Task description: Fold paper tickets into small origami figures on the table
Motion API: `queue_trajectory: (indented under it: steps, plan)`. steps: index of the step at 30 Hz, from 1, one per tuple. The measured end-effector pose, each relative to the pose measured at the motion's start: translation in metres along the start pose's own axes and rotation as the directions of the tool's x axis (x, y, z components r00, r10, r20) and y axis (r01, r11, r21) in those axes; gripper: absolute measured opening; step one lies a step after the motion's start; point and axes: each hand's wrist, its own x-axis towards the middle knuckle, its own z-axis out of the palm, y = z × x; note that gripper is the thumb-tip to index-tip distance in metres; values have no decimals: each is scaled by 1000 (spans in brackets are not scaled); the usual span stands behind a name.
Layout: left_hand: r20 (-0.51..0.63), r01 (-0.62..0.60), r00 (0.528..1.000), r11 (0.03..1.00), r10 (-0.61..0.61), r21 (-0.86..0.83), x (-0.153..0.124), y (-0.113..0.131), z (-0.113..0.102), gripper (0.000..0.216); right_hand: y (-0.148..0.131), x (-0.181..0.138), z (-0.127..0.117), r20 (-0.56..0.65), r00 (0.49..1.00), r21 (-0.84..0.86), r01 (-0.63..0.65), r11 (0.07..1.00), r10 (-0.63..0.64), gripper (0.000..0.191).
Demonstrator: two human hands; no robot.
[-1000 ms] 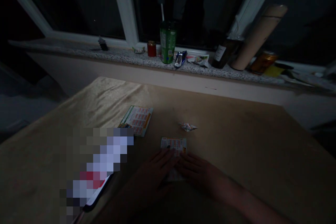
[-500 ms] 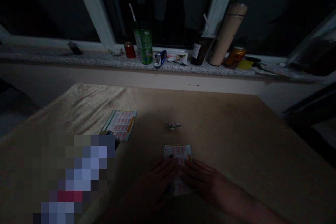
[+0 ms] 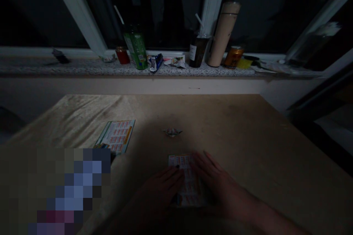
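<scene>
A small printed paper sheet (image 3: 184,180) lies on the tan table (image 3: 248,143) close to me. My left hand (image 3: 161,187) rests flat on its left edge, fingers stretched out. My right hand (image 3: 217,181) lies flat over its right side, fingers spread and reaching toward the far edge. Beyond the sheet sits a small folded paper piece (image 3: 172,132). A larger printed leaflet (image 3: 117,140) lies to the left. The scene is very dim.
A stone windowsill (image 3: 82,67) runs behind the table with a green can (image 3: 135,49), a small red jar (image 3: 122,55), a dark cup with a straw (image 3: 196,49), a tall beige flask (image 3: 222,35), an orange tin (image 3: 233,57) and wrappers. A blurred patch covers the lower left.
My right hand has slid forward over the sheet's right side. The camera has turned, so the sill objects sit further left in view.
</scene>
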Motion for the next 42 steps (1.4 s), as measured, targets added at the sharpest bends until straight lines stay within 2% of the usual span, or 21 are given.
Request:
queue_trajectory:
  steps: [4, 9, 13, 16, 18, 21, 24, 26, 29, 33, 36, 42]
  plan:
    - [-15, 11, 1000, 998, -12, -64, 1, -3, -4, 59, 7, 13, -4, 38, 998, 33, 40, 999, -41, 96]
    - [-97, 117, 986, 973, -138, -198, 2, -6, -2, 63, 10, 23, 0, 22, 999, 77, 31, 997, -32, 64]
    - [-142, 248, 945, 929, -295, -274, 4, -7, 7, 67, 8, 31, 9, -97, 990, 180, -84, 980, 103, 47]
    - [-181, 324, 902, 892, -391, -315, 7, -7, 13, 71, 8, 37, 17, -210, 939, 315, -200, 928, 273, 44]
    - [-206, 336, 886, 881, -415, -333, 9, -8, 15, 74, 10, 40, 21, -253, 902, 361, -247, 900, 349, 43]
    - [-294, 324, 872, 911, -392, -256, 13, -9, 16, 70, 13, 44, 25, -305, 884, 340, -246, 907, 355, 45]
    - [-395, 325, 864, 945, -311, -33, 15, -6, 20, 61, 14, 48, 26, -327, 901, 295, -190, 937, 286, 42]
    - [-430, 301, 877, 942, -214, 145, 15, 2, 25, 57, 13, 50, 25, -326, 913, 274, -159, 948, 247, 39]
    - [-410, 209, 908, 939, -82, 274, 13, 20, 33, 52, 12, 52, 25, -336, 912, 260, -151, 954, 236, 36]
    - [-348, 168, 935, 943, -61, 286, 12, 35, 41, 61, 14, 52, 27, -338, 914, 263, -138, 955, 225, 38]
    - [-296, 170, 951, 953, -91, 252, 12, 35, 44, 72, 16, 50, 29, -344, 914, 267, -124, 956, 214, 37]
    - [-273, 162, 958, 953, -89, 256, 6, 31, 50, 82, 16, 49, 31, -375, 898, 274, -130, 953, 230, 32]
